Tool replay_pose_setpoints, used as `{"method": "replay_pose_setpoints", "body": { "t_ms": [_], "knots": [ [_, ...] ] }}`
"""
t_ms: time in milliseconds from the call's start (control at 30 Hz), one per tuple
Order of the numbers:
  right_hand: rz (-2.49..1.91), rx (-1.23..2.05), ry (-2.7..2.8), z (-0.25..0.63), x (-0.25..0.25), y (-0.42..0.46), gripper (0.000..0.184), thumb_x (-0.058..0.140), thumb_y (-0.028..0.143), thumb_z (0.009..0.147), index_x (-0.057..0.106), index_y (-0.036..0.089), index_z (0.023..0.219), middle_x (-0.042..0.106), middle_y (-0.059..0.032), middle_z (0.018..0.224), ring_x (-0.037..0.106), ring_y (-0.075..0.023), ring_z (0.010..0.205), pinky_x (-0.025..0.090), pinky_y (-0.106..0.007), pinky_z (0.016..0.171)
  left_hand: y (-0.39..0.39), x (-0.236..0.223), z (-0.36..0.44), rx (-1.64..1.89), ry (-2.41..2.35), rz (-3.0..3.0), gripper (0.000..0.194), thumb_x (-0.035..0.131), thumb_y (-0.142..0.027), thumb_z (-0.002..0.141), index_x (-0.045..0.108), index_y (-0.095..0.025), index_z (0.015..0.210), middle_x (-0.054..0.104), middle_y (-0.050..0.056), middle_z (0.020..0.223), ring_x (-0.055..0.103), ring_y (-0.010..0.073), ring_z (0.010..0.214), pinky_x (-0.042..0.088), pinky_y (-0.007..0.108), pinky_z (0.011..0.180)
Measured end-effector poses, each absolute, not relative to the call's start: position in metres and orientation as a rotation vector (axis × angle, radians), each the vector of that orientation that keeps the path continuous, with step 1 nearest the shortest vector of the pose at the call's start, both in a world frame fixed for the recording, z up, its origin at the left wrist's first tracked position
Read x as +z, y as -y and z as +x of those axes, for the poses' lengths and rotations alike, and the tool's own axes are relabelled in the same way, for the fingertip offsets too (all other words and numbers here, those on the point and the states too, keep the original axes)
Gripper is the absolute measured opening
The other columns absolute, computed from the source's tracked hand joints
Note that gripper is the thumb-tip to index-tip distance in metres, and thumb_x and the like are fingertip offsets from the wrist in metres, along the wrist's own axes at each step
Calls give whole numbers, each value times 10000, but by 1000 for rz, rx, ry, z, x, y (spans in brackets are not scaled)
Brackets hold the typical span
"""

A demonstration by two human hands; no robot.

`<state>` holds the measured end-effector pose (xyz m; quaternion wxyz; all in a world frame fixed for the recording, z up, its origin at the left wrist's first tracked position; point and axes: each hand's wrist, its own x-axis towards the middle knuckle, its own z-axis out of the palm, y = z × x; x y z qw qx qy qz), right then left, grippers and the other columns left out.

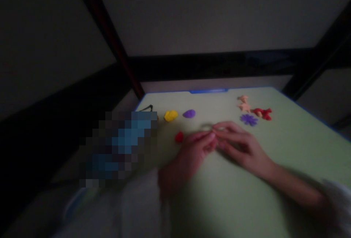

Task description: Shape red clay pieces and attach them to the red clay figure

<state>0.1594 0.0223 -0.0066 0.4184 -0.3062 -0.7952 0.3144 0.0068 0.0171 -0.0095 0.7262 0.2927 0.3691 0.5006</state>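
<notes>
Above the middle of the table, my left hand is closed, its thumb pressed toward the fingertips. My right hand meets it from the right, with fingers and thumb drawn together at the left fingertips. Whatever is pinched between them is too small and blurred to name. Just left of my left hand lies a red lump that looks like modelling clay. Beyond it are a yellow lump and a purple lump.
At the back right lie a purple flower-like piece, a peach figure-like piece and a red piece. The pale green table has a blue edge. A pixelated patch hides the left side, with a thin dark frame beside it.
</notes>
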Motion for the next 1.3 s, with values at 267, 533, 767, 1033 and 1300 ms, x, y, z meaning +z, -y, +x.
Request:
{"method": "replay_pose_setpoints", "body": {
  "t_ms": [267,533,767,1033,1300],
  "knots": [
    [-812,817,1764,166,0,-26,235,632,204,773,690,319,970,606,-35,1058,566,-168,989,489,-316,819,-17,-12,4,1010,-823,776,147,662,-227,670,639,-137,784,573,-3,679,493,80,621,377,234,645],
    [-732,902,1862,170,0,-28,147,676,211,733,729,283,850,609,-40,974,592,-161,878,507,-313,752,-17,-15,-1,849,-775,928,173,674,-287,667,630,-139,743,560,-6,676,474,81,622,356,233,626],
    [-717,819,1882,170,2,-27,150,679,206,729,728,282,849,617,-42,939,596,-165,864,512,-316,721,-17,-14,-1,810,-741,944,215,646,-340,682,602,-134,725,526,-5,662,452,94,633,331,235,599],
    [-726,807,1928,170,4,-26,228,696,215,711,703,287,927,621,-32,950,587,-157,885,511,-291,698,-19,-24,2,849,-732,918,175,641,-303,700,611,-135,742,497,-20,633,424,81,598,293,239,591],
    [-741,815,1920,168,4,-24,152,664,208,744,719,287,862,609,-33,938,589,-158,865,507,-316,727,-19,-26,0,857,-693,969,183,607,-325,733,585,-145,721,447,-33,618,371,76,580,277,248,585]
  ]
}}
